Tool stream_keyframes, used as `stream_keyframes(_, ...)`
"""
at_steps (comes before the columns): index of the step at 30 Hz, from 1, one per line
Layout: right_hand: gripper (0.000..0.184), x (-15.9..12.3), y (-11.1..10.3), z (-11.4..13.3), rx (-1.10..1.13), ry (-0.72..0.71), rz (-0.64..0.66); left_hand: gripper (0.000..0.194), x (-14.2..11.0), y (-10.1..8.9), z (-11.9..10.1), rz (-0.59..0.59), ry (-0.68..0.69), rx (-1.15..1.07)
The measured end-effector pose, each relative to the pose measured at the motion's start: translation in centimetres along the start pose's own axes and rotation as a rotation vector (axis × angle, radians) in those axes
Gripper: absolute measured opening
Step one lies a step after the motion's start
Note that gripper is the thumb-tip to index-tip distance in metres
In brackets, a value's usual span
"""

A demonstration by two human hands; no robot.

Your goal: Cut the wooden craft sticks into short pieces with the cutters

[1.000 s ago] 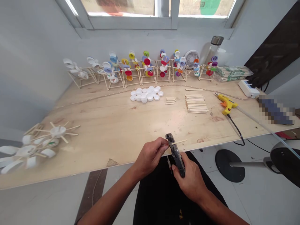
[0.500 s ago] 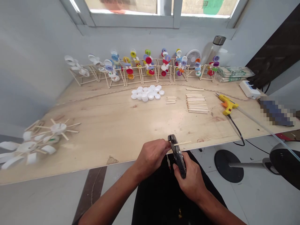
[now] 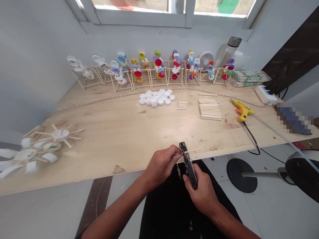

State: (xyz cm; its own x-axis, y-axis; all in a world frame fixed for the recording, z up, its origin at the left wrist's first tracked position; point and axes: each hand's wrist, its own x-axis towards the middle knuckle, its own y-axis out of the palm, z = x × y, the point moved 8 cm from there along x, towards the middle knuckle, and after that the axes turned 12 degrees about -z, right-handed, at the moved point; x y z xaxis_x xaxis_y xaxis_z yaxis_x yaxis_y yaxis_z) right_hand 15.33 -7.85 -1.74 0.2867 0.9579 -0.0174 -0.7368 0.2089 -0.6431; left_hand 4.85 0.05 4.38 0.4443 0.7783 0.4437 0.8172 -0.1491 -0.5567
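Observation:
My left hand [image 3: 161, 165] pinches one end of a thin wooden stick [image 3: 194, 150] at the table's front edge. In my right hand [image 3: 203, 186] is a pair of dark pliers [image 3: 190, 169], its fingers wrapped round the handles. The jaws sit across the stick close to my left fingertips, and the rest of the stick sticks out to the right of them. Farther in on the table lie a row of wooden sticks [image 3: 209, 109], a small group of shorter sticks [image 3: 182, 105] and a cluster of white bottle caps [image 3: 157, 98].
Frames with coloured caps [image 3: 158, 69] line the wall. A yellow glue gun [image 3: 241, 109] with its cord lies at right, near a power strip [image 3: 265, 95]. Spoked stick-and-cap wheels [image 3: 60, 134] lie at left. Bagged sticks [image 3: 250, 78] and a bottle [image 3: 228, 51] stand at the back.
Both hands stay at the front edge with the pliers on the stick. The stick's angle shifts slightly, its free end tipping up a little. The camera view drifts slightly.

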Motion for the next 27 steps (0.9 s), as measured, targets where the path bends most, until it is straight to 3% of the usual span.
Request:
stream_keyframes(14,0.011,0.3,0.8,-0.6,0.065,0.106,0.038,0.011,0.0,1.1,1.1,-0.027,0.074,0.102)
stream_keyframes(27,0.015,0.6,2.1,-0.9,0.039,0.071,0.062,0.010,-0.2,1.0,1.1,-0.075,0.189,0.084)
